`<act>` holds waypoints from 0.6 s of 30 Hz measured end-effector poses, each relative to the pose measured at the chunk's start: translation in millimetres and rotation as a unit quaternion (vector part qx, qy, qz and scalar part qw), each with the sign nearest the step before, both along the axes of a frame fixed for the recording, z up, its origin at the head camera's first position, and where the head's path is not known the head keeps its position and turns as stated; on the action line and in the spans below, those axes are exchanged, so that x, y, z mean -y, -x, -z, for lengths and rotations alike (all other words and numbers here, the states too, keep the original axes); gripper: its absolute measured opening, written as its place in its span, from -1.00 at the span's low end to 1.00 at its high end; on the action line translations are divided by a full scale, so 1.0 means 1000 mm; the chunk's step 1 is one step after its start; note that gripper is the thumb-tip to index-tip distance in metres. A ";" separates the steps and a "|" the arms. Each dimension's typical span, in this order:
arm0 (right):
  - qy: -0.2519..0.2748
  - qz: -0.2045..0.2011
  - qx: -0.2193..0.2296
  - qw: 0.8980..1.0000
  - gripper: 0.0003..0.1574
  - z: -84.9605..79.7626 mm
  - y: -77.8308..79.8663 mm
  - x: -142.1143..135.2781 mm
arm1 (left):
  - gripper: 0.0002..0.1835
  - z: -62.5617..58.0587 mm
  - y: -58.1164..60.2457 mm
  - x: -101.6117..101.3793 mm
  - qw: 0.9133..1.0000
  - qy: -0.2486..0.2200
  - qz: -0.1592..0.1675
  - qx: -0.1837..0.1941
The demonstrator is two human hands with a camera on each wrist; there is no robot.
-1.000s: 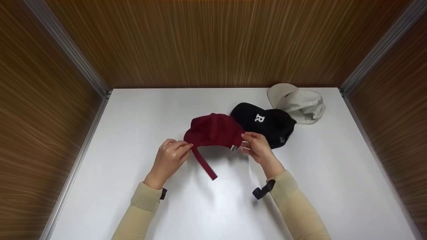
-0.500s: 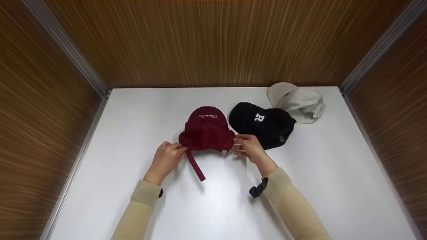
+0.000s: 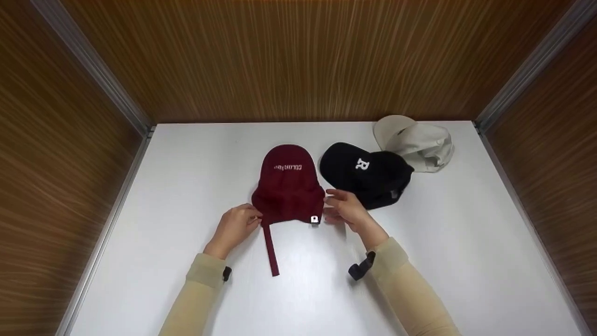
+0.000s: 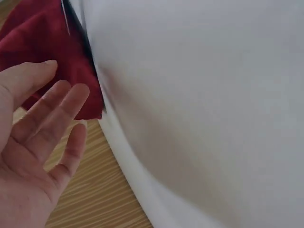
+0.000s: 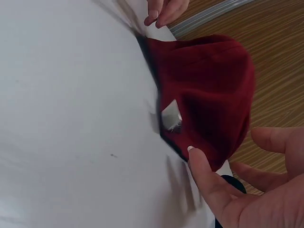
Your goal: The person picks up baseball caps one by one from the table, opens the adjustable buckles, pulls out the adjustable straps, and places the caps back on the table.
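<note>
1. As I watched remotely, the red cap [image 3: 289,191] lay between left hand [image 3: 234,227] and right hand [image 3: 349,211], long axis pointing away from my side, brim [image 3: 288,156] farthest.
2. Left hand was relaxed, holding nothing, beside the strap [image 3: 271,252]; couldn't tell if touching.
3. Right hand was spread, holding nothing, near the buckle [image 3: 314,219] edge.
4. Neither was plainly nearer.

A bare left hand [image 4: 26,159] extends from the left edge, fingers loosely bent and apart, in front of a deep-red fabric cap [image 4: 35,35] with a dark edge; contact is unclear. A smooth, partly shadowed white tabletop [image 4: 223,85] fills the right; brown wood-grain panelling [image 4: 102,190] shows below.
</note>
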State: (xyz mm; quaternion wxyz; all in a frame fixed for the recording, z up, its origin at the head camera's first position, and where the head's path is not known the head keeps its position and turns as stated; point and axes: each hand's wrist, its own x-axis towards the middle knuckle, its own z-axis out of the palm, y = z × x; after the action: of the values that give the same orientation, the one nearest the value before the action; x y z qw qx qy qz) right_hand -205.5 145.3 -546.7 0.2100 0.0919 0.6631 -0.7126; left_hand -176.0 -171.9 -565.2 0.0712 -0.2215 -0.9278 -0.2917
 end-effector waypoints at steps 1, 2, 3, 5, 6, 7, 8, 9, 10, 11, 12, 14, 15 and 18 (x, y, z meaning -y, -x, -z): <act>0.000 -0.002 -0.002 1.000 -0.36 -0.001 -0.001 0.000 | -0.88 -0.001 -0.001 -0.002 1.000 -0.016 -0.010 0.016; 0.000 -0.004 -0.008 1.000 -0.36 -0.001 -0.003 0.001 | -0.86 -0.002 -0.001 -0.004 0.999 -0.031 -0.022 0.030; -0.001 -0.005 -0.014 1.000 -0.36 -0.001 -0.004 0.002 | -0.83 -0.004 -0.002 -0.006 0.997 -0.046 -0.037 0.041; -0.005 -0.004 -0.025 1.000 -0.38 -0.002 -0.008 0.004 | -0.78 -0.009 -0.003 -0.013 0.994 -0.076 -0.066 0.049; -0.009 -0.004 -0.031 0.999 -0.38 -0.002 -0.010 0.005 | -0.76 -0.012 -0.004 -0.017 0.991 -0.089 -0.081 0.050; -0.013 -0.003 -0.036 0.999 -0.39 -0.002 -0.012 0.006 | -0.75 -0.016 -0.004 -0.021 0.989 -0.100 -0.094 0.049; -0.018 -0.003 -0.043 0.999 -0.39 -0.002 -0.013 0.007 | -0.74 -0.018 -0.005 -0.025 0.987 -0.110 -0.105 0.044; -0.022 -0.001 -0.046 0.999 -0.39 -0.002 -0.015 0.008 | -0.73 -0.021 -0.006 -0.029 0.986 -0.119 -0.113 0.037; -0.028 -0.002 -0.050 0.998 -0.39 -0.002 -0.016 0.009 | -0.73 -0.024 -0.007 -0.033 0.984 -0.126 -0.120 0.030; -0.031 -0.001 -0.054 0.998 -0.38 -0.002 -0.018 0.010 | -0.73 -0.027 -0.007 -0.036 0.983 -0.131 -0.125 0.022; -0.035 -0.001 -0.058 0.998 -0.38 -0.002 -0.019 0.012 | -0.73 -0.029 -0.008 -0.040 0.983 -0.132 -0.129 0.014; -0.039 -0.002 -0.065 0.997 -0.38 -0.002 -0.020 0.014 | -0.72 -0.032 -0.009 -0.046 0.982 -0.130 -0.135 -0.006; -0.039 -0.002 -0.066 0.997 -0.38 -0.002 -0.021 0.015 | -0.70 -0.033 -0.009 -0.050 0.982 -0.127 -0.136 -0.016; -0.037 0.001 -0.065 0.997 -0.38 -0.001 -0.022 0.018 | -0.68 -0.034 -0.008 -0.059 0.984 -0.111 -0.133 -0.046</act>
State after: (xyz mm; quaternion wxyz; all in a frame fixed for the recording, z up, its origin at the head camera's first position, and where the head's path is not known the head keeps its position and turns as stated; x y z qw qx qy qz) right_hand -183.3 127.3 -545.6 0.1624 0.0537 0.7014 -0.6919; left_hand -168.0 -113.4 -531.5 0.1758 -0.0996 -0.9067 -0.3702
